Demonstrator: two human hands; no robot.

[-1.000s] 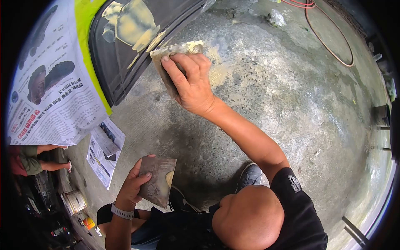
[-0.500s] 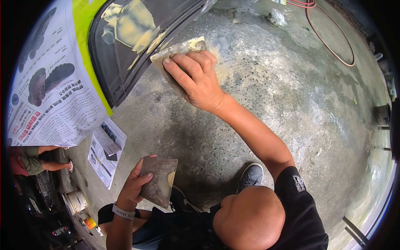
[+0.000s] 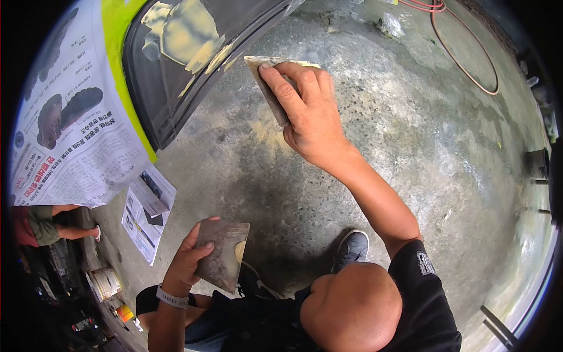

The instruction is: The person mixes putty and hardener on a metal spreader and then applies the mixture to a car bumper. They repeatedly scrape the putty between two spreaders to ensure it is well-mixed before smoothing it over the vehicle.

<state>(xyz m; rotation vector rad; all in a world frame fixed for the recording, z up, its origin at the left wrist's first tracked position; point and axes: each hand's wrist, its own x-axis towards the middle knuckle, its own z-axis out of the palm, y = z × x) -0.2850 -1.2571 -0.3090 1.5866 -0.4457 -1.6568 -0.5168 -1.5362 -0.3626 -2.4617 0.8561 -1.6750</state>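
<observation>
**Two flat plates held one in each hand beside a cream-smeared dark panel.**

The right hand (image 3: 316, 114), in the upper centre, is closed over the upper plate (image 3: 271, 97); fingers are laid along its face, while the underside of the grip cannot be seen. Cream paste is borne on the plate's upper edge. The lower plate (image 3: 220, 264), lower left of centre, is pinched by the left hand (image 3: 186, 258), with the thumb on its face and the other fingers largely hidden behind it; a cream dab is seen near its right edge. A pale wristband (image 3: 172, 297) is worn.

The dark panel (image 3: 170, 82), at upper left, is marked by cream patches (image 3: 187, 35) and lies just beside the upper plate. It is bordered by green tape (image 3: 126, 100) and printed paper (image 3: 76, 158). A loose printed sheet (image 3: 142, 234) is seen below. At the left margin, another person's leg (image 3: 76, 233) is shown above a bucket (image 3: 105, 284); a reddish hose (image 3: 433, 8) is looped at upper right on the concrete floor (image 3: 387, 164).
</observation>
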